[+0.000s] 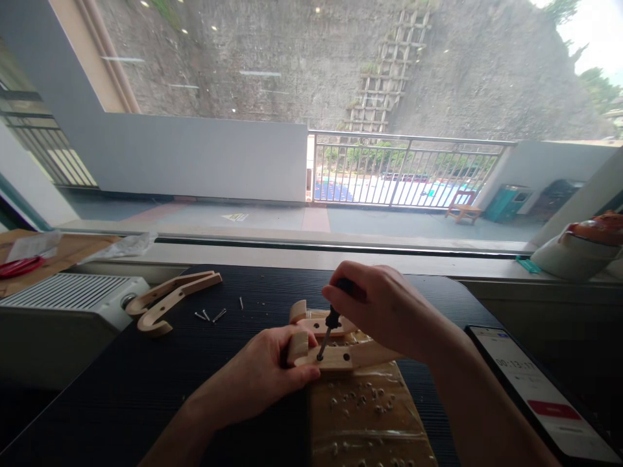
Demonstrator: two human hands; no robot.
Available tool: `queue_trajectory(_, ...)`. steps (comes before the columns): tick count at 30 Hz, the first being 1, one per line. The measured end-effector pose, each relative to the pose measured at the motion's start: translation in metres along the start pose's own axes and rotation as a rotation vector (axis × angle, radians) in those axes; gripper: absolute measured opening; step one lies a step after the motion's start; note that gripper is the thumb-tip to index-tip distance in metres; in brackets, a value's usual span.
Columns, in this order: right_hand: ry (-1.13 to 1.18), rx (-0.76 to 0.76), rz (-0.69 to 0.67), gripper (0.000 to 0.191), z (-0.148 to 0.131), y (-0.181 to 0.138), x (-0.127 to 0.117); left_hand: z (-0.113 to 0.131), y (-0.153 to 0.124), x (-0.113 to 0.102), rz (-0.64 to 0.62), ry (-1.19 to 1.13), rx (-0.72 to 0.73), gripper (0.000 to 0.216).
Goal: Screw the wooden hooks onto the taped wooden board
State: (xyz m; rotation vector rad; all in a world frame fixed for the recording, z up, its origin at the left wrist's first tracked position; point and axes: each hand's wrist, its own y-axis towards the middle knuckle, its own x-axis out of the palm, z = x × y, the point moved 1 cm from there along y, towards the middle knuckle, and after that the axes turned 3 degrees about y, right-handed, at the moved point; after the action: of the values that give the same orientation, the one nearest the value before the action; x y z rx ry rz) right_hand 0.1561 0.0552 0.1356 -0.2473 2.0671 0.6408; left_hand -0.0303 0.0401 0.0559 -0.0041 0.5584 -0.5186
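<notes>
My right hand (370, 295) is closed around the black handle of a screwdriver (333, 319), its shaft slanting down into a hole of a pale wooden hook (335, 357). My left hand (272, 363) grips the curled end of that same hook, thumb along its near side. Just behind it lies a second wooden hook (318, 326), partly hidden by the screwdriver and my right hand. Both hooks rest on a brown board (365, 415) wrapped in clear film and dotted with many small holes. Whether a screw sits under the screwdriver tip cannot be seen.
Two more wooden hooks (168, 301) lie at the table's left, near several loose screws (211, 316). A phone (535, 395) showing a timer lies at right. A white radiator (73, 292) stands left, and a pot (579, 250) sits on the right sill before the window.
</notes>
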Motion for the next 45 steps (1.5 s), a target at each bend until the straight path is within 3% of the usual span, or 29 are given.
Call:
queue_trajectory(6,0.133,-0.092,-0.133,0.008,-0.009,-0.005,-0.002,0.004,-0.001,-0.002,-0.007,0.008,0.021,0.013)
queue_trajectory(13,0.068,0.012,-0.078,0.019,-0.004,0.0,0.002,0.001,0.0,-0.001,-0.007,-0.005,0.011,0.017)
queue_trajectory(21,0.19,-0.097,-0.169,0.012,-0.011,-0.004,-0.001,0.007,-0.002,-0.001,-0.01,-0.039,0.037,0.011)
queue_trajectory(28,0.154,-0.017,-0.083,0.02,-0.002,0.001,0.003,0.003,-0.001,0.0,0.003,0.0,0.018,0.015)
queue_trajectory(36,0.198,-0.057,-0.138,0.015,-0.007,-0.003,-0.002,0.007,-0.001,-0.002,0.005,-0.036,0.013,0.017)
queue_trajectory(45,0.14,-0.013,-0.067,0.021,-0.001,0.0,0.001,0.002,0.0,-0.001,0.004,-0.026,0.013,0.02)
